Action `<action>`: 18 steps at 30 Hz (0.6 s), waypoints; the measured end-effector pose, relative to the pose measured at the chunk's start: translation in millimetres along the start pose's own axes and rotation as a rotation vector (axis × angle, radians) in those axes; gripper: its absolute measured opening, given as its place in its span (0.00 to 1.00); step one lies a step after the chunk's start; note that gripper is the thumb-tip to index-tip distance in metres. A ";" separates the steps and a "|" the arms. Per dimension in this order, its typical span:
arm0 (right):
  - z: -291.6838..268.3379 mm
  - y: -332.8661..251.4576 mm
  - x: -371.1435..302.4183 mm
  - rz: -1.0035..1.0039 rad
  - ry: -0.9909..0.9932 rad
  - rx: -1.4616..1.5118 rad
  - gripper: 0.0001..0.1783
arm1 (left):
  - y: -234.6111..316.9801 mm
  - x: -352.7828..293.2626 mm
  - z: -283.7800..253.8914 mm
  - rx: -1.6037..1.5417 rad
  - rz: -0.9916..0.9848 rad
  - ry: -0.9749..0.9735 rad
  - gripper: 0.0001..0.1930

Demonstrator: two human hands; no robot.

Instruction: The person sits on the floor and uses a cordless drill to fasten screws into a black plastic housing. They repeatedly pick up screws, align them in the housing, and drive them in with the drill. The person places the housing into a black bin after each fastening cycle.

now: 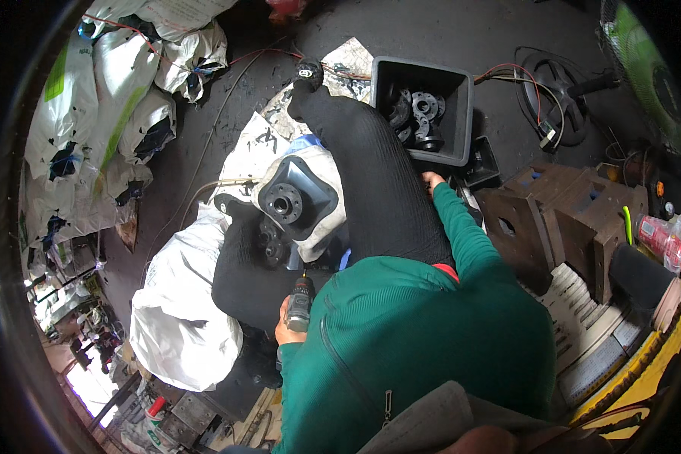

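My left hand [286, 327] is wrapped around a cordless drill [300, 304], whose thin bit points away from me toward the work between my legs. Ahead of the bit, a black part with a round drilled flange [283, 203] rests on a dark four-cornered base [316, 189] over white cloth. More dark round parts [272, 240] lie beside my left leg. My right hand [432, 180] reaches down beside my right thigh, close to the near side of a dark grey bin [467, 113]. Its fingers are partly hidden, and whether it holds anything does not show.
Several black flanged parts [424, 113] lie inside the bin. A smaller black box [483, 160] stands beside it. Heavy brown metal blocks [537, 219] sit at right. Full white sacks [125, 98] line the far left, and a green fan [651, 76] stands far right. Cables [238, 83] cross the floor.
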State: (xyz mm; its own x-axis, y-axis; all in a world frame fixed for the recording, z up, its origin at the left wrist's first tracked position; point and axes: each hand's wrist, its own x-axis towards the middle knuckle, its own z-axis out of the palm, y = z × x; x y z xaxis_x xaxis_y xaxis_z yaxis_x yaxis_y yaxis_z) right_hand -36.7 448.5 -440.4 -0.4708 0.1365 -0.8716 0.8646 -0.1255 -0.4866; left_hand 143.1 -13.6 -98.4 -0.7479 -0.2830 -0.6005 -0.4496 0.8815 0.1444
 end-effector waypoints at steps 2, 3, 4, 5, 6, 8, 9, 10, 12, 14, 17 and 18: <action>-4.4 -0.8 -7.6 0.194 -0.039 0.442 0.15 | -1.7 -0.9 1.2 0.000 0.002 0.000 0.31; -1.2 -1.2 -10.3 0.190 -0.040 0.597 0.12 | -2.6 -1.5 1.4 0.006 0.003 0.001 0.31; -3.7 -1.6 -13.9 0.134 -0.061 0.547 0.10 | -3.3 -1.6 2.1 0.007 0.004 -0.001 0.31; -6.4 -3.5 -16.4 0.102 -0.076 0.491 0.09 | -4.0 -1.5 2.4 0.006 0.007 -0.005 0.31; -9.5 -4.5 -19.9 0.111 -0.050 0.447 0.09 | -4.7 -1.5 2.6 0.010 0.010 -0.007 0.30; -16.9 -8.3 -26.1 0.091 -0.233 0.596 0.11 | -5.6 -0.6 2.3 0.020 0.018 -0.012 0.30; -21.8 -10.5 -28.9 0.127 -0.277 0.625 0.12 | -5.9 0.2 2.1 0.025 0.019 -0.013 0.30; -25.4 -12.8 -30.8 0.157 -0.283 0.642 0.13 | -6.0 0.7 1.5 0.029 0.025 -0.015 0.30; -28.4 -13.7 -33.5 0.180 -0.339 0.711 0.14 | -6.0 1.9 0.3 0.036 0.036 -0.015 0.30; -26.2 -11.5 -33.0 0.187 -0.339 0.695 0.15 | -6.0 2.6 -0.8 0.042 0.042 -0.017 0.29; -17.4 -3.4 -27.4 0.083 -0.218 0.496 0.17 | -6.8 2.5 -2.1 0.046 0.045 -0.020 0.29; -15.8 -1.2 -25.1 0.048 -0.272 0.546 0.17 | -6.8 2.9 -2.1 0.051 0.045 -0.020 0.29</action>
State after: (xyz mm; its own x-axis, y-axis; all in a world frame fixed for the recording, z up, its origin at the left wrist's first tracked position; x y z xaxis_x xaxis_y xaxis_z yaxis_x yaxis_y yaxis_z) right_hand -23.1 460.7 -417.1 -0.5236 -0.1283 -0.8423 0.7049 -0.6205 -0.3437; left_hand 143.0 -21.2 -99.5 -0.7565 -0.2355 -0.6101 -0.3899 0.9114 0.1317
